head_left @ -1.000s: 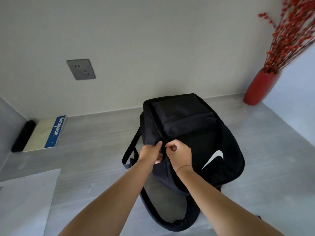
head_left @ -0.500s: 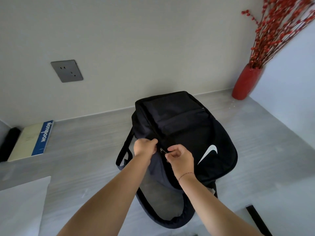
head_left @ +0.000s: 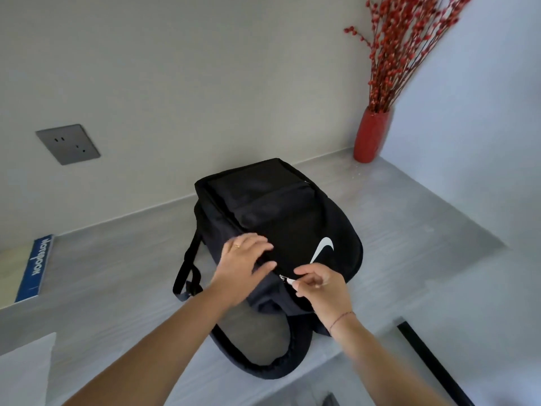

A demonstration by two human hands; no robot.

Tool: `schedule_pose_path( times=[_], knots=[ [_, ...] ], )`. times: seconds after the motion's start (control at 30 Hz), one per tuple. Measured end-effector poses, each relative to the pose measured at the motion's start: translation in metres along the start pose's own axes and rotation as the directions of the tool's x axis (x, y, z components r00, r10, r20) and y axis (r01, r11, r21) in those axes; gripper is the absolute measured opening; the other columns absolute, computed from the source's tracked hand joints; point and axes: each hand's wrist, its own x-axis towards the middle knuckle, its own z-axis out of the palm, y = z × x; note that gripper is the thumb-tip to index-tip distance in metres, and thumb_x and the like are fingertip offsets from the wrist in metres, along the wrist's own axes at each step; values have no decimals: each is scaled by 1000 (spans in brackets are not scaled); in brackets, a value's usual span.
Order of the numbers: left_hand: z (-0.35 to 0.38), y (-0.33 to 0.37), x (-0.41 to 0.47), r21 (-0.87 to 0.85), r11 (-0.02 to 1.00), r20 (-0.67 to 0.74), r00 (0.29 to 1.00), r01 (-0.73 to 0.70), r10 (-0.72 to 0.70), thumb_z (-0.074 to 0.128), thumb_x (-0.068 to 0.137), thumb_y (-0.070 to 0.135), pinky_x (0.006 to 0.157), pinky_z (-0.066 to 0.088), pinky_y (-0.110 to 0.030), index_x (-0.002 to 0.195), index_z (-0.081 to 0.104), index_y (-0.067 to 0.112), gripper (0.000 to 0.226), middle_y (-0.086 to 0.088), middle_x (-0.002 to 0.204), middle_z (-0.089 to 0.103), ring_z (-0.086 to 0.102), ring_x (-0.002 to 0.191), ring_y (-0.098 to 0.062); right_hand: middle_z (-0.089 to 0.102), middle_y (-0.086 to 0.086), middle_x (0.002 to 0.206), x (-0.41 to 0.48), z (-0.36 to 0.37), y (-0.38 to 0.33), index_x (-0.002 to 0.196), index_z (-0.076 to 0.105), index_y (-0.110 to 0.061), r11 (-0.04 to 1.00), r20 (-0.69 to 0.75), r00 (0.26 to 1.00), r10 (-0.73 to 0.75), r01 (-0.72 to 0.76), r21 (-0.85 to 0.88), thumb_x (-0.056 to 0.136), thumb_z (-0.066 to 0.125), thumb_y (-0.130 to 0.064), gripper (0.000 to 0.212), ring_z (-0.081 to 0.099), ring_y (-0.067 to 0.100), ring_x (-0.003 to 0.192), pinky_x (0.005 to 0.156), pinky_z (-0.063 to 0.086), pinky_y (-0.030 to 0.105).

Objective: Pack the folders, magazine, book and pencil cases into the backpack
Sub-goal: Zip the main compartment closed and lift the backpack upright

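Black fabric backpack (head_left: 281, 218) with white swoosh logo (head_left: 323, 249) lies on grey wood-grain desk (head_left: 409, 230), near wall. Left hand (head_left: 244, 266) flat on it, fingers spread. Right hand (head_left: 320, 288) pinches silver zipper pull (head_left: 285, 279). Far left, blue-spined book (head_left: 35, 268) reading "Notebook". Red vase (head_left: 370, 136) in corner.

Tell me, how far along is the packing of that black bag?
Nothing looks packed yet. The backpack lies on the table and appears zipped shut. In hand: the left hand lies open on its top while the right hand pinches the zipper pull, apparently to open it. Left: the blue-spined notebook waits by the wall; the folders, magazine and pencil cases cannot be clearly made out.
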Motion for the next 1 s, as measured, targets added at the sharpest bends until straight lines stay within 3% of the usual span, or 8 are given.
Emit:
schedule_pose_path(
  times=[0.1, 0.27, 0.43, 0.5, 0.6, 0.73, 0.87, 1.0],
  knots=[
    [8, 4, -5, -47, 991, 262, 956, -126, 134, 55, 86, 53, 108, 12, -24, 118, 63, 31, 40, 15, 123, 61, 37, 130, -6, 71, 4, 64, 0, 1, -3, 79, 69, -26, 1000, 5, 1000, -14, 14, -16, 75, 73, -5, 22, 68, 9, 59, 62, 53, 14],
    [0, 3, 1, -133, 989, 217, 972, -65, 93, 72, 78, 40, 98, 14, -15, 99, 73, 25, 25, 9, 99, 66, 48, 110, -8, 69, 0, 59, -6, -7, -3, 81, 69, -20, 1000, 6, 1000, -15, 15, -11, 75, 70, 0, 20, 65, 6, 56, 58, 49, 10],
    [-12, -19, -7, -175, 981, 105, 992, 82, -64, 77, 76, 31, 84, 44, -24, 90, 77, 22, 17, 3, 87, 63, 55, 90, -13, 70, 0, 60, -5, -43, -2, 83, 69, -16, 1000, -78, 997, 6, -4, 24, 76, 69, 3, 21, 69, 12, 58, 60, 52, 15],
    [-15, -25, -11, -162, 981, 95, 991, 109, -95, 77, 75, 32, 82, 44, -24, 89, 76, 22, 17, 5, 87, 61, 54, 87, -11, 71, 1, 63, -5, -58, -1, 85, 70, -17, 1000, -100, 995, -5, 6, 6, 75, 70, 2, 21, 70, 12, 61, 61, 51, 12],
    [-10, -5, -8, -71, 998, 210, 978, 2, 13, 71, 77, 43, 98, 35, -25, 102, 70, 25, 32, 8, 99, 65, 50, 105, -11, 72, 1, 67, -3, -66, -4, 86, 69, -20, 998, -75, 997, -32, 28, -53, 75, 71, -1, 21, 69, 11, 62, 62, 50, 9],
    [11, 50, 8, -48, 994, 221, 969, -102, 110, 60, 81, 55, 90, 29, -19, 118, 62, 27, 46, 11, 106, 65, 50, 105, -9, 72, 3, 65, 1, -64, -10, 84, 69, -19, 994, -52, 995, -87, 83, -65, 74, 71, -1, 20, 67, 9, 59, 62, 50, 9],
    [26, 76, 19, -43, 998, 223, 973, -44, 52, 61, 85, 46, 78, 36, -20, 106, 68, 21, 33, 4, 101, 63, 55, 99, -12, 73, -1, 65, 3, -71, -9, 86, 70, -20, 988, -26, 993, -112, 108, -111, 77, 71, -2, 21, 66, 6, 58, 62, 50, 9],
    [18, 65, 19, -89, 996, 239, 971, 24, -2, 68, 80, 43, 69, 35, -18, 89, 69, 21, 23, 12, 84, 56, 55, 83, -8, 72, 2, 67, 13, -91, -8, 87, 74, -14, 984, -73, 991, -110, 98, -148, 78, 69, -2, 16, 64, 1, 58, 60, 49, 7]
  ],
)
